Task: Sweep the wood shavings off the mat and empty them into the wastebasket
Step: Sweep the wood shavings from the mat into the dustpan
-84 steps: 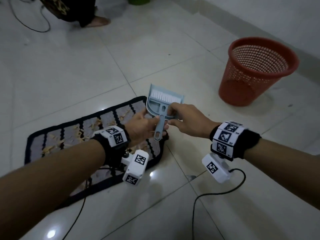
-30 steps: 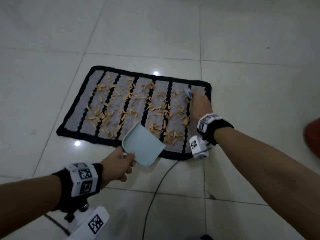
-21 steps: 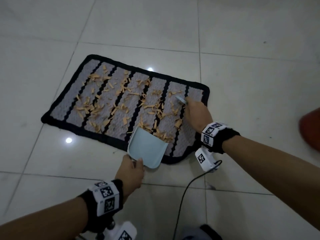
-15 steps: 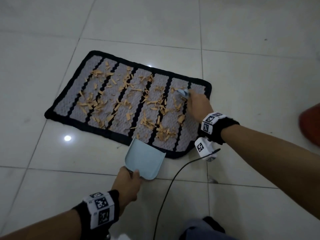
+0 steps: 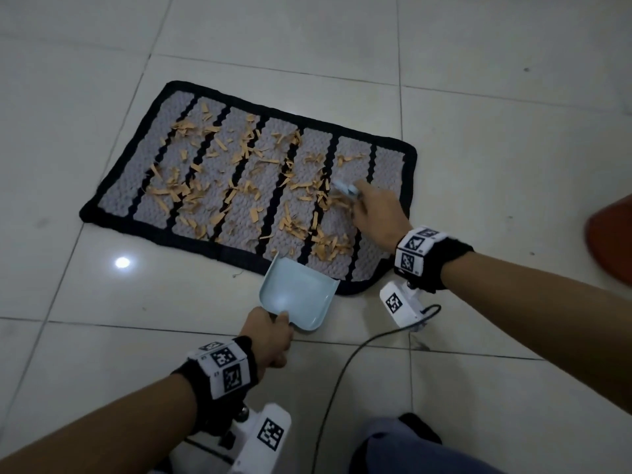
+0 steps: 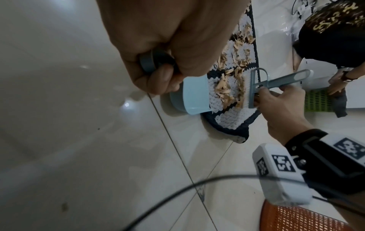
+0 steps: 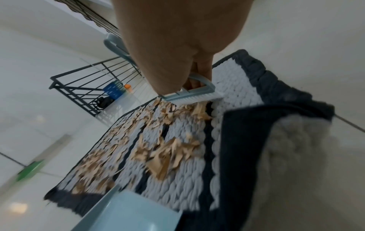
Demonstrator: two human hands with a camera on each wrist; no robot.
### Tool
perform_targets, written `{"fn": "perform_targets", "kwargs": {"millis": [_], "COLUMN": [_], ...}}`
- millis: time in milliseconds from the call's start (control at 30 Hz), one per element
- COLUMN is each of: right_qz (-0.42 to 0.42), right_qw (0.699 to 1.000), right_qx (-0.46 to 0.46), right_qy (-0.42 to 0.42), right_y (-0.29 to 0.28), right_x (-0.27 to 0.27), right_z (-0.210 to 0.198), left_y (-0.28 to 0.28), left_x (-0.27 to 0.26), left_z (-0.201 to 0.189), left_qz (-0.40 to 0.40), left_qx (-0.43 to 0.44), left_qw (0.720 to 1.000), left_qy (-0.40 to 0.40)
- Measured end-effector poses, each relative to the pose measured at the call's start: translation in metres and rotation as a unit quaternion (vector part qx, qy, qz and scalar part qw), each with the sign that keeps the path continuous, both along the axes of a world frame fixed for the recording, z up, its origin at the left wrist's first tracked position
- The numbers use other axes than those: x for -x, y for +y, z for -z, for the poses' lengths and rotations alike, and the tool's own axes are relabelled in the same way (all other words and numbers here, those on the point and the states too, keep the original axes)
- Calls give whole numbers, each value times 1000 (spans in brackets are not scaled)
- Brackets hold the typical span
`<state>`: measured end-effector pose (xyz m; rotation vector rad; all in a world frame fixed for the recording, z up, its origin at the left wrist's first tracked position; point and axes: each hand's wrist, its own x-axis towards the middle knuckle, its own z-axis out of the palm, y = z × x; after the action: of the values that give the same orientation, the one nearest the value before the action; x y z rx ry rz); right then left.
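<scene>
- Wood shavings (image 5: 246,193) lie scattered over most of the mat (image 5: 390,213); thickest clump sits near the near edge, just beyond the dustpan (image 5: 297,295).
- Dustpan lip touches the mat's near border, pan empty. Press the lip flat onto the mat so shavings don't slide under.
- Your right hand (image 5: 376,213) has fingers curled round the brush (image 6: 254,89), bristles down on the mat behind that clump. Pull in short strokes straight toward the pan.
- Your left hand (image 5: 270,340) is clamped on the dustpan handle; brace it against the brush push.
- Mat's near right corner is folded up; go light, or it'll bunch.
- Wastebasket (image 5: 612,244) sits well apart on your right; carry the pan level.
</scene>
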<state>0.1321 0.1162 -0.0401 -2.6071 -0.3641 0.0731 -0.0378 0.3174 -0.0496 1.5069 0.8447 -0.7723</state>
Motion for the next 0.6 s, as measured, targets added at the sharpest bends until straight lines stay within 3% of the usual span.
{"fn": "perform_targets", "kwargs": {"millis": [100,267,467,600], "right_qz": [-8,69,-48,-16], "right_qw": [999,997,998,998], "right_qx": [-33,-43,-29,-61], "right_qy": [4,-3,27,20], "right_y": [6,2,31,30], "right_x": [13,-7,38,30], "right_z": [-7,-8,1,-9], "left_y": [-3,-6,-5,-5], "left_x": [-2,-4,-5,-4], "left_z": [4,5,6,7], "left_qz": [-4,1,9,13], "left_qx": [-1,5,8,10], "left_qw": [1000,1000,1000,1000], "left_qy": [8,3,2,-7]}}
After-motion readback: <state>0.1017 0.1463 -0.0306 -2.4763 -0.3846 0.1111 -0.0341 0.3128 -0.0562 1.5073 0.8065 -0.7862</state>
